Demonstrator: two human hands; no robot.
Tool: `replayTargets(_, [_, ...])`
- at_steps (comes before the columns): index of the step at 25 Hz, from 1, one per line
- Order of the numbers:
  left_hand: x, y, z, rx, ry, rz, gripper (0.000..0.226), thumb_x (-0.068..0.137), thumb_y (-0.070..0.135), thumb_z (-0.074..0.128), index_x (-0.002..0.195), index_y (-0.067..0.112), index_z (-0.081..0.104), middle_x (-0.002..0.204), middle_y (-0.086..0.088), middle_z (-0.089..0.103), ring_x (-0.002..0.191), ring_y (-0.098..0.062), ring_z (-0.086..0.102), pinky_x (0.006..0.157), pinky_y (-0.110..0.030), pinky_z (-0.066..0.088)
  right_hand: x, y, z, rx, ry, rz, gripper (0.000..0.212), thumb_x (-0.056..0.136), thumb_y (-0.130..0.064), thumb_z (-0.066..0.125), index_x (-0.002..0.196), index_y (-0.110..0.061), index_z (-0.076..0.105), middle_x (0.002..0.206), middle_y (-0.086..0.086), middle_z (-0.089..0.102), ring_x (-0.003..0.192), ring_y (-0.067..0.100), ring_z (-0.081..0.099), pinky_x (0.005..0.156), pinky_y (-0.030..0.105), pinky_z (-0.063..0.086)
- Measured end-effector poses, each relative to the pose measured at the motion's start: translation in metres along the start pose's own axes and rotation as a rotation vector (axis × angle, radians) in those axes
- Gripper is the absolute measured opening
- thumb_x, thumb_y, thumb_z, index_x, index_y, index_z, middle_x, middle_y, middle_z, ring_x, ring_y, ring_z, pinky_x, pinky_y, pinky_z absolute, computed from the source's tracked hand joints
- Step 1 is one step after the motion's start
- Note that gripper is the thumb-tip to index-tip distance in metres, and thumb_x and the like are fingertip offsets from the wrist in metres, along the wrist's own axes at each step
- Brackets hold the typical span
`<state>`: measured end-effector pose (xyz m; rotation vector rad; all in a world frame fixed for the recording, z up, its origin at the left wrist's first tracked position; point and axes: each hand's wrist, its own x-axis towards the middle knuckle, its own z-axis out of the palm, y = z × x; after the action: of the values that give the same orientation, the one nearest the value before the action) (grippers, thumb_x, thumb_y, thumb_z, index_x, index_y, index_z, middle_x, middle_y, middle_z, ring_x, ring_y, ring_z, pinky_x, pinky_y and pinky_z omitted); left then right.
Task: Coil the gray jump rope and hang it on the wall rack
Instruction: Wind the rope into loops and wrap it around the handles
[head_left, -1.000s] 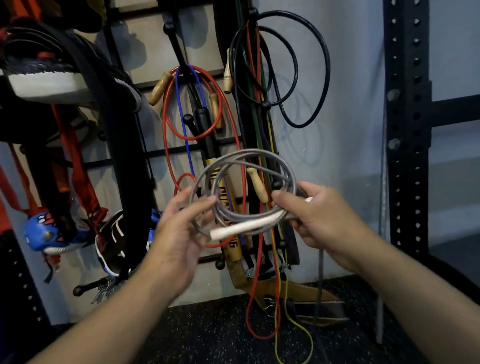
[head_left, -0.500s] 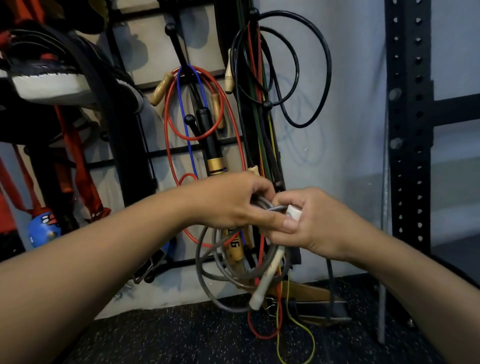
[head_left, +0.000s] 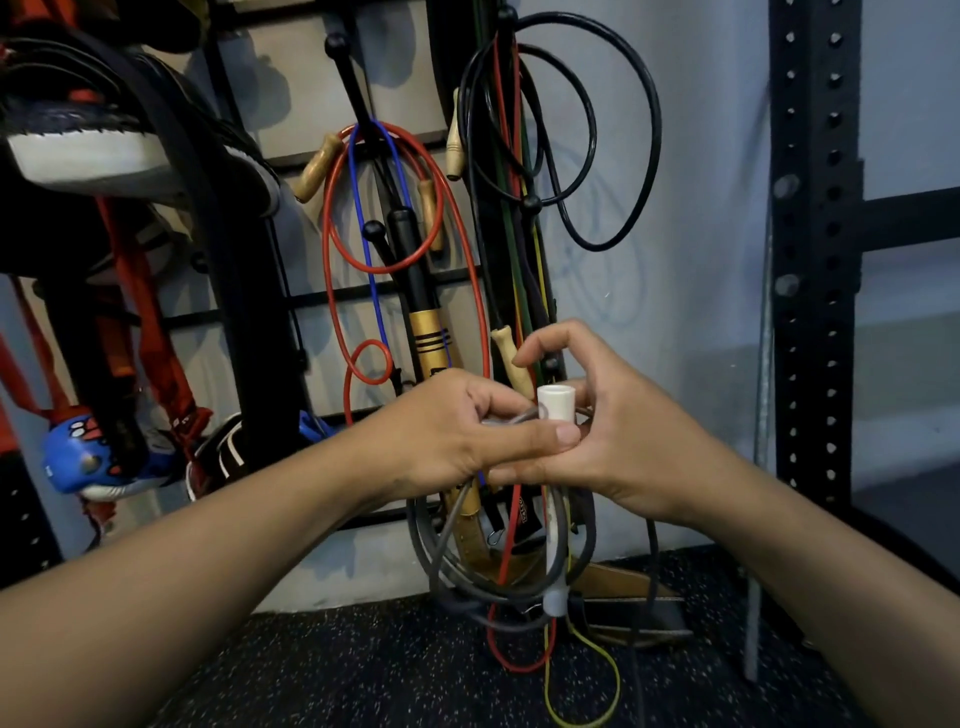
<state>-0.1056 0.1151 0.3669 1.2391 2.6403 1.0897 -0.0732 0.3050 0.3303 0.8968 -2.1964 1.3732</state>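
The gray jump rope (head_left: 441, 566) hangs in several loops below my hands, in front of the wall rack (head_left: 343, 83). One white handle (head_left: 555, 402) stands upright between my hands; the other white handle (head_left: 554, 582) dangles down inside the loops. My left hand (head_left: 452, 431) pinches the gathered rope, its thumb pressed against the upright handle. My right hand (head_left: 623, 431) cups the same handle from the right, with the index finger raised and curled.
Red, blue and black ropes with wooden handles (head_left: 395, 208) and resistance bands (head_left: 519, 260) hang on the rack's black pegs. Shoes (head_left: 78, 145) and gloves (head_left: 88, 457) sit at left. A black perforated steel upright (head_left: 810, 260) stands at right. Speckled rubber floor (head_left: 363, 665) lies below.
The coil went from being held up flat between both hands to hanging below them. One white handle turned upright between my hands, and my left hand closed over the top of the loops.
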Motion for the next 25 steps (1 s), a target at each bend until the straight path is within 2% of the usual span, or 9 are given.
replayTargets(2, [-0.005, -0.002, 0.0, -0.034, 0.07, 0.005, 0.044, 0.081, 0.061, 0.075, 0.071, 0.019, 0.077, 0.055, -0.004, 0.06, 0.054, -0.008, 0.052, 0.054, -0.016, 0.041, -0.001, -0.001, -0.003, 0.049, -0.009, 0.023, 0.071, 0.064, -0.037, 0.095, 0.122, -0.037, 0.055, 0.078, -0.001, 0.078, 0.059, 0.015, 0.07, 0.06, 0.025, 0.06])
replayTargets(6, [-0.018, -0.004, -0.022, -0.119, 0.347, 0.001, 0.036, 0.076, 0.064, 0.076, 0.076, 0.029, 0.084, 0.067, 0.012, 0.076, 0.06, 0.004, 0.066, 0.064, -0.014, 0.049, -0.012, 0.007, -0.026, 0.188, 0.019, 0.199, 0.056, 0.07, -0.079, 0.07, 0.107, -0.037, 0.074, 0.049, -0.007, 0.044, 0.041, 0.013, 0.036, 0.038, 0.026, 0.041])
replayTargets(8, [-0.025, -0.006, -0.029, -0.348, 0.526, 0.025, 0.032, 0.076, 0.057, 0.073, 0.063, 0.03, 0.081, 0.052, 0.014, 0.068, 0.045, 0.006, 0.06, 0.048, -0.008, 0.045, -0.017, 0.012, -0.032, 0.34, 0.033, 0.285, 0.068, 0.072, -0.085, 0.062, 0.103, -0.027, 0.079, 0.053, -0.005, 0.04, 0.044, 0.013, 0.034, 0.043, 0.029, 0.045])
replayTargets(10, [-0.026, -0.006, -0.022, -0.59, 0.695, -0.012, 0.036, 0.08, 0.056, 0.073, 0.058, 0.028, 0.078, 0.043, 0.015, 0.053, 0.036, 0.003, 0.047, 0.04, -0.014, 0.039, -0.017, 0.013, -0.026, 0.427, 0.005, 0.293, 0.077, 0.068, -0.088, 0.061, 0.105, -0.023, 0.079, 0.065, 0.004, 0.046, 0.051, 0.014, 0.039, 0.051, 0.031, 0.046])
replayTargets(14, [-0.017, -0.006, 0.006, -0.899, 0.983, -0.092, 0.035, 0.086, 0.06, 0.071, 0.078, 0.027, 0.078, 0.049, 0.011, 0.043, 0.037, -0.003, 0.03, 0.035, -0.019, 0.029, -0.012, 0.012, 0.02, 0.505, 0.026, 0.233, 0.081, 0.057, -0.089, 0.07, 0.109, -0.027, 0.075, 0.089, 0.011, 0.063, 0.054, 0.01, 0.046, 0.049, 0.025, 0.041])
replayTargets(16, [-0.015, -0.003, 0.018, -0.895, 1.015, -0.077, 0.037, 0.087, 0.062, 0.069, 0.084, 0.027, 0.077, 0.052, 0.011, 0.042, 0.039, -0.005, 0.03, 0.035, -0.018, 0.033, -0.008, 0.007, 0.038, 0.61, 0.172, 0.219, 0.065, 0.062, -0.082, 0.072, 0.095, -0.026, 0.077, 0.086, 0.007, 0.075, 0.044, 0.006, 0.047, 0.04, 0.019, 0.037])
replayTargets(19, [-0.016, -0.004, 0.027, -0.863, 0.937, -0.026, 0.037, 0.085, 0.063, 0.066, 0.083, 0.028, 0.078, 0.059, 0.009, 0.04, 0.047, -0.007, 0.035, 0.045, -0.022, 0.039, -0.004, 0.001, 0.043, 0.618, 0.384, 0.208, 0.046, 0.077, -0.072, 0.063, 0.074, -0.027, 0.073, 0.057, 0.003, 0.068, 0.036, 0.005, 0.051, 0.034, 0.014, 0.036])
replayTargets(22, [-0.021, -0.013, 0.025, -0.79, 0.834, -0.042, 0.043, 0.08, 0.055, 0.073, 0.106, 0.021, 0.074, 0.061, 0.009, 0.047, 0.053, -0.008, 0.044, 0.058, -0.03, 0.042, -0.003, 0.0, 0.037, 0.503, 0.393, 0.192, 0.047, 0.087, -0.064, 0.056, 0.073, -0.019, 0.063, 0.044, -0.001, 0.055, 0.035, 0.003, 0.048, 0.038, 0.012, 0.038])
replayTargets(25, [-0.026, -0.024, 0.019, -0.663, 0.759, -0.1, 0.084, 0.067, 0.044, 0.084, 0.142, 0.022, 0.052, 0.086, 0.008, 0.073, 0.07, -0.009, 0.066, 0.072, -0.036, 0.055, -0.003, 0.002, 0.028, 0.346, 0.328, 0.145, 0.045, 0.099, -0.052, 0.051, 0.073, -0.016, 0.057, 0.042, -0.002, 0.052, 0.037, 0.002, 0.046, 0.042, 0.01, 0.039])
